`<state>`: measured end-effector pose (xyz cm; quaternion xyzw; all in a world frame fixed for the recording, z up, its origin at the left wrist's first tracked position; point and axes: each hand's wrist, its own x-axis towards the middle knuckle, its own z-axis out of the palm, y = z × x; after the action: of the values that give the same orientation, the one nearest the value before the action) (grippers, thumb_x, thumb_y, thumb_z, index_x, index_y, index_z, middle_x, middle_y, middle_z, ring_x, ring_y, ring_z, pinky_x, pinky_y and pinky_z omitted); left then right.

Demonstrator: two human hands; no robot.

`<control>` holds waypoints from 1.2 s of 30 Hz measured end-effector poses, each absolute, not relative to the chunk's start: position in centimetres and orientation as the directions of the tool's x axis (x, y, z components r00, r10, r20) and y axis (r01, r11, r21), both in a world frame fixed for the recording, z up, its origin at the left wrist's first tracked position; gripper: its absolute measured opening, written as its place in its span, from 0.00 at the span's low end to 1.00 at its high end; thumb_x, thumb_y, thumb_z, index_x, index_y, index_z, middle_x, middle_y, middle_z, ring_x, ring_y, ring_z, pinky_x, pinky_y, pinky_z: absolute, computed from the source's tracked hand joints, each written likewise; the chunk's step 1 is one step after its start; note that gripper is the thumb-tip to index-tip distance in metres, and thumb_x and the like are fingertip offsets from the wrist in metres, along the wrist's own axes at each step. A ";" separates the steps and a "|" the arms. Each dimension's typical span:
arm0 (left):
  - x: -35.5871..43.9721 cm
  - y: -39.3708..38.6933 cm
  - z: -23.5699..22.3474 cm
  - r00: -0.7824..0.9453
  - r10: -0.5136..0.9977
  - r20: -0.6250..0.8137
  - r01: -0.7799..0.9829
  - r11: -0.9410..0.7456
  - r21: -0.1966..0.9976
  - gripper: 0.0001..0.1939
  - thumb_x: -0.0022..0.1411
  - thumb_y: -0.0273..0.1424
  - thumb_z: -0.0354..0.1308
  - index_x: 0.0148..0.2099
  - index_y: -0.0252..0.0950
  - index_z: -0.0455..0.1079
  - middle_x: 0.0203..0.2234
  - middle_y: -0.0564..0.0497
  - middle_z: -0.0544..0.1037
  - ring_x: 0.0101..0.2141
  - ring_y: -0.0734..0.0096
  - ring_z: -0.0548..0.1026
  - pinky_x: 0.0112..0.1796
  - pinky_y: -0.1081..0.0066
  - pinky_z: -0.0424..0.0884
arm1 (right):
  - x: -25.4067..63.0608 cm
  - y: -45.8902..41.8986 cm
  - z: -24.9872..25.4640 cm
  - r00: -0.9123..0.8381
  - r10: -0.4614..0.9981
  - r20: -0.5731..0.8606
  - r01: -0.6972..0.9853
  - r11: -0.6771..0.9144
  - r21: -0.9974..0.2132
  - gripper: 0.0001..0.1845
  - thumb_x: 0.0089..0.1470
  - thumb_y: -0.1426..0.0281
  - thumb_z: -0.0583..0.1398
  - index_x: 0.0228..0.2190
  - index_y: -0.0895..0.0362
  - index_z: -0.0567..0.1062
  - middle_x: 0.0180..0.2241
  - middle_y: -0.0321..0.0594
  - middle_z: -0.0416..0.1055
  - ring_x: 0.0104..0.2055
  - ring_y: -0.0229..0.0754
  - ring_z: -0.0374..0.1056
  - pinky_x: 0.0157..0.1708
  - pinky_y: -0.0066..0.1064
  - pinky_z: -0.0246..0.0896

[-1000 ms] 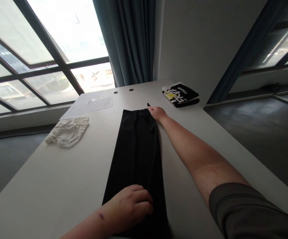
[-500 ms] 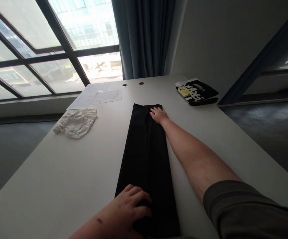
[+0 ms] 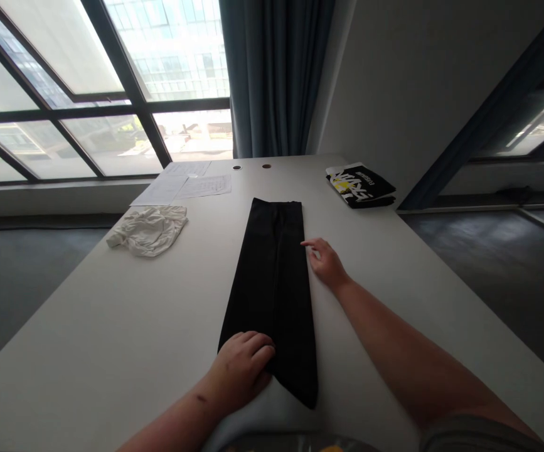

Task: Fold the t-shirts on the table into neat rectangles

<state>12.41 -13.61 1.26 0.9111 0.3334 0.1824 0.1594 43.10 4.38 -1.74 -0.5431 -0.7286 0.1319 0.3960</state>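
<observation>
Black trousers (image 3: 272, 270), folded into a long strip, lie lengthwise on the white table (image 3: 149, 351). Their near end is bunched under my left hand (image 3: 243, 364), whose fingers curl around the cloth and raise its left corner; the right corner hangs lower as a point. By the long right edge, about a third of the way down from the far end, is my right hand (image 3: 327, 260). Its index finger stretches out to the cloth edge, with the other fingers loosely bent and nothing held.
A crumpled white cloth (image 3: 149, 231) lies at the left table edge, with printed papers (image 3: 172, 185) behind it. At the back right sits a folded black garment (image 3: 363, 185) with white and yellow print. Two cable holes, a blue curtain (image 3: 274, 75) and windows are at the far end.
My right hand has left the far end of the trousers and come nearer along their right edge. My left hand has closed on the near end, which has shifted and lifted away from me.
</observation>
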 end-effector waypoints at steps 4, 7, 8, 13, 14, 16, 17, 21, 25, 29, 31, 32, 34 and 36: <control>12.5 -13.8 1.6 0.616 0.759 0.211 0.549 -0.606 0.575 0.15 0.54 0.24 0.56 0.43 0.39 0.73 0.43 0.48 0.81 0.42 0.62 0.79 0.44 0.63 0.75 | 43.1 -6.2 -0.8 -0.386 0.863 0.325 0.608 0.503 -0.615 0.35 0.51 0.81 0.50 0.56 0.43 0.74 0.56 0.39 0.73 0.63 0.45 0.65 0.66 0.46 0.61; 12.8 -14.2 1.9 0.573 0.797 0.189 0.507 -0.526 0.683 0.15 0.53 0.22 0.56 0.43 0.40 0.75 0.43 0.49 0.81 0.44 0.64 0.79 0.48 0.64 0.74 | 42.6 -11.9 -0.5 -0.577 0.764 0.287 0.549 0.624 -0.556 0.39 0.50 0.83 0.52 0.62 0.49 0.69 0.64 0.42 0.66 0.68 0.46 0.60 0.69 0.50 0.54; 13.0 -14.4 1.9 0.570 0.800 0.189 0.493 -0.517 0.700 0.16 0.53 0.22 0.56 0.44 0.40 0.75 0.44 0.50 0.82 0.45 0.64 0.79 0.50 0.64 0.73 | 42.3 -13.2 -0.5 -0.612 0.738 0.283 0.539 0.652 -0.534 0.39 0.51 0.82 0.54 0.64 0.51 0.67 0.64 0.45 0.66 0.69 0.47 0.59 0.71 0.53 0.50; 13.8 -15.4 2.3 0.592 0.787 0.175 0.534 -0.546 0.645 0.13 0.57 0.26 0.60 0.45 0.41 0.76 0.47 0.49 0.81 0.48 0.61 0.78 0.52 0.60 0.71 | 40.2 -15.9 -1.1 -0.668 0.665 0.332 0.487 0.729 -0.481 0.25 0.57 0.77 0.59 0.55 0.53 0.75 0.54 0.48 0.76 0.60 0.49 0.70 0.71 0.62 0.41; 13.9 -15.6 2.4 0.611 0.773 0.171 0.555 -0.573 0.603 0.13 0.58 0.29 0.63 0.47 0.41 0.76 0.48 0.48 0.80 0.48 0.59 0.77 0.51 0.59 0.71 | 39.9 -16.0 -1.3 -0.659 0.667 0.347 0.481 0.729 -0.487 0.21 0.57 0.77 0.58 0.52 0.53 0.77 0.51 0.46 0.78 0.57 0.48 0.73 0.70 0.61 0.44; 14.1 -15.9 2.4 0.662 0.733 0.157 0.587 -0.637 0.500 0.18 0.57 0.35 0.67 0.50 0.41 0.75 0.51 0.47 0.79 0.49 0.56 0.77 0.51 0.56 0.70 | 39.8 -15.9 -1.4 -0.636 0.677 0.370 0.468 0.720 -0.513 0.18 0.58 0.76 0.58 0.48 0.53 0.79 0.48 0.45 0.80 0.53 0.46 0.75 0.68 0.57 0.53; 14.2 -16.0 2.4 0.688 0.711 0.143 0.595 -0.666 0.450 0.20 0.57 0.36 0.68 0.52 0.42 0.74 0.52 0.47 0.78 0.49 0.54 0.76 0.51 0.55 0.70 | 39.9 -15.9 -1.4 -0.629 0.680 0.377 0.459 0.716 -0.526 0.17 0.57 0.75 0.59 0.47 0.54 0.79 0.48 0.45 0.80 0.52 0.46 0.75 0.66 0.54 0.57; 13.2 -16.4 2.2 0.739 0.670 0.064 0.611 -0.708 0.356 0.24 0.62 0.24 0.59 0.59 0.46 0.71 0.54 0.49 0.78 0.51 0.58 0.77 0.51 0.57 0.71 | 40.6 -16.0 -0.9 -0.646 0.679 0.349 0.440 0.704 -0.557 0.19 0.58 0.74 0.59 0.49 0.54 0.80 0.51 0.47 0.80 0.56 0.47 0.74 0.63 0.50 0.63; 9.6 -16.3 1.9 0.671 0.738 0.070 0.676 -0.647 0.353 0.42 0.55 0.12 0.49 0.68 0.49 0.62 0.63 0.48 0.70 0.55 0.61 0.75 0.53 0.60 0.73 | 41.9 -16.8 -0.4 -0.659 0.693 0.292 0.451 0.675 -0.583 0.21 0.59 0.74 0.59 0.54 0.54 0.78 0.54 0.49 0.78 0.60 0.48 0.72 0.66 0.51 0.60; 5.9 -16.3 1.7 0.632 0.771 0.071 0.699 -0.607 0.378 0.27 0.59 0.15 0.50 0.54 0.44 0.74 0.53 0.49 0.78 0.51 0.62 0.76 0.53 0.61 0.73 | 43.4 -17.8 -0.9 -0.654 0.711 0.260 0.477 0.653 -0.588 0.26 0.56 0.79 0.59 0.55 0.53 0.78 0.58 0.48 0.75 0.64 0.50 0.68 0.67 0.54 0.58; 5.1 -16.5 1.7 0.653 0.752 0.089 0.676 -0.632 0.380 0.18 0.64 0.20 0.52 0.49 0.42 0.75 0.50 0.48 0.79 0.51 0.61 0.76 0.54 0.58 0.72 | 44.0 -18.2 -1.4 -0.657 0.709 0.254 0.484 0.656 -0.579 0.30 0.52 0.81 0.59 0.55 0.53 0.78 0.59 0.48 0.74 0.65 0.51 0.66 0.67 0.56 0.57; 5.0 -16.6 1.8 0.663 0.741 0.105 0.663 -0.647 0.378 0.16 0.65 0.21 0.53 0.49 0.43 0.76 0.51 0.48 0.79 0.52 0.60 0.76 0.55 0.57 0.72 | 44.2 -18.4 -1.6 -0.657 0.709 0.255 0.486 0.657 -0.576 0.32 0.50 0.82 0.59 0.55 0.52 0.78 0.59 0.48 0.73 0.66 0.51 0.65 0.67 0.56 0.57; 5.0 -16.8 2.1 0.700 0.704 0.117 0.624 -0.683 0.379 0.20 0.62 0.21 0.54 0.52 0.45 0.75 0.55 0.49 0.77 0.57 0.58 0.73 0.58 0.55 0.69 | 44.3 -18.7 -1.9 -0.648 0.715 0.262 0.491 0.655 -0.574 0.33 0.49 0.83 0.59 0.56 0.53 0.78 0.60 0.47 0.73 0.66 0.51 0.65 0.67 0.57 0.57; 5.2 -16.9 2.4 0.759 0.646 0.085 0.568 -0.720 0.398 0.27 0.57 0.19 0.55 0.55 0.48 0.75 0.59 0.52 0.74 0.62 0.57 0.68 0.61 0.54 0.66 | 44.4 -18.9 -2.1 -0.628 0.729 0.271 0.501 0.646 -0.577 0.34 0.48 0.84 0.58 0.56 0.53 0.77 0.59 0.47 0.74 0.65 0.50 0.66 0.67 0.56 0.57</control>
<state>5.21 -16.95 2.42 0.9210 0.3295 0.1096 0.1767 44.40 -18.86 -2.13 -0.3524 -0.8725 0.2302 0.2483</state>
